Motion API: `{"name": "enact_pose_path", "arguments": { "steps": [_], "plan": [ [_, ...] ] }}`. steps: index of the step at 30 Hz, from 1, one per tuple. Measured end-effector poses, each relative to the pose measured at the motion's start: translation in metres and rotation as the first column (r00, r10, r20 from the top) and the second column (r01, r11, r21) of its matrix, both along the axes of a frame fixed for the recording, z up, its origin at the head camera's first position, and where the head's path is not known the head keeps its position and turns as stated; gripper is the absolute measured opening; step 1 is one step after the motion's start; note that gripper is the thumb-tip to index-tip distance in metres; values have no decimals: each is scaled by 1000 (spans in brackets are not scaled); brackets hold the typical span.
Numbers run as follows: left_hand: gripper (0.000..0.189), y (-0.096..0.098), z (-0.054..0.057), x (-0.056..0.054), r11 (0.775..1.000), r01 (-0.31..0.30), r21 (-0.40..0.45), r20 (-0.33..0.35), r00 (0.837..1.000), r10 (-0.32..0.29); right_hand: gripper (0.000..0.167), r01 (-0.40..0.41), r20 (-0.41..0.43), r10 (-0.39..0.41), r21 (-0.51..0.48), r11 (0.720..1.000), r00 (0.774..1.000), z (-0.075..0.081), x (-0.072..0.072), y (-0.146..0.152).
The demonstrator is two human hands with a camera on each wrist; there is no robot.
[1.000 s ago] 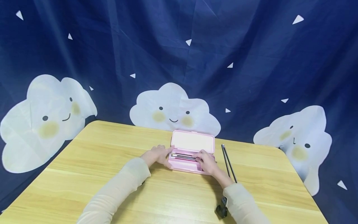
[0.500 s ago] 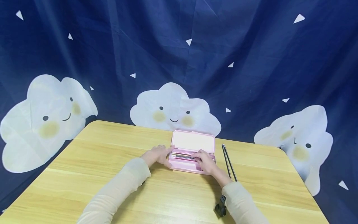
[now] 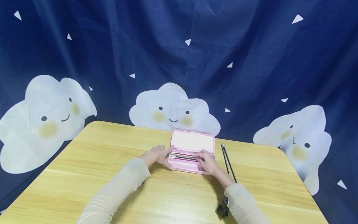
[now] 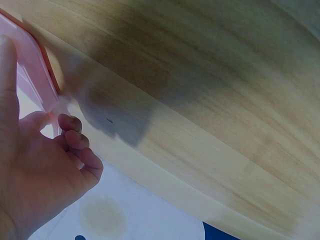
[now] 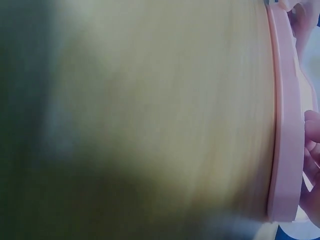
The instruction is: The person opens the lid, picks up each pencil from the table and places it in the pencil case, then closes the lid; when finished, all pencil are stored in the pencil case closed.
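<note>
A pink pencil case (image 3: 185,166) lies on the table with its lid (image 3: 193,141) raised at the back. Several slim pencils (image 3: 183,156) lie along its rear compartment; the front compartment shows bare pink. My left hand (image 3: 160,154) grips the case's left end, thumb at the front corner and forefinger near the hinge; in the left wrist view its other fingers (image 4: 75,137) are curled. My right hand (image 3: 207,162) reaches over the right end, bent fingertips at the pencils. Its fingers (image 5: 312,127) show behind the case wall in the right wrist view; I cannot tell whether they pinch a pencil.
Two dark pencils (image 3: 228,161) lie on the wooden table (image 3: 167,196) right of the case, partly behind the right forearm. A black device (image 3: 222,208) shows beside the right cuff. A blue curtain (image 3: 179,56) with white clouds hangs behind the table.
My right hand's fingertips have shifted slightly to the right along the pencils, showing a bit more of them. The left hand and the case have stayed in place.
</note>
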State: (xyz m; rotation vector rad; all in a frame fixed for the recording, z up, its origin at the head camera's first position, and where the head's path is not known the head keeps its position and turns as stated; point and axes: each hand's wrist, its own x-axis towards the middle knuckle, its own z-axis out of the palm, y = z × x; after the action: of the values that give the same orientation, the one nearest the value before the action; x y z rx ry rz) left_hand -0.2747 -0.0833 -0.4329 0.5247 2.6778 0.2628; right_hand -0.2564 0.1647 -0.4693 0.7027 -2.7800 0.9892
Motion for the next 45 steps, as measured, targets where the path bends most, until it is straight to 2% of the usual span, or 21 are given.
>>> {"name": "enact_pose_path", "arguments": {
  "steps": [6,21,31,35,37,42,45],
  "plan": [
    [103,-1,0,0,1000,2,-1,-6,1000,-2,21,-17,30,18,-39,999,999,1,0,10],
    [102,-1,1,1,1000,3,3,3,1000,-3,23,90,99,-83,-69,994,992,11,9,35],
    [102,-1,3,1,1000,11,-4,-3,1000,-11,23,83,54,-76,-148,986,996,8,11,54],
    [102,-1,4,1,1000,9,-3,2,1000,-9,23,70,67,-59,-171,983,996,8,13,63],
    [102,-1,4,1,1000,10,-1,-2,1000,-10,23,72,84,-57,-181,981,995,13,16,66],
    [102,-1,3,1,1000,13,0,-6,1000,-13,25,100,123,-75,-207,973,990,15,18,81],
    [102,0,4,2,1000,11,4,-5,1000,-11,26,117,114,-96,-198,973,989,12,16,93]
  ]
}}
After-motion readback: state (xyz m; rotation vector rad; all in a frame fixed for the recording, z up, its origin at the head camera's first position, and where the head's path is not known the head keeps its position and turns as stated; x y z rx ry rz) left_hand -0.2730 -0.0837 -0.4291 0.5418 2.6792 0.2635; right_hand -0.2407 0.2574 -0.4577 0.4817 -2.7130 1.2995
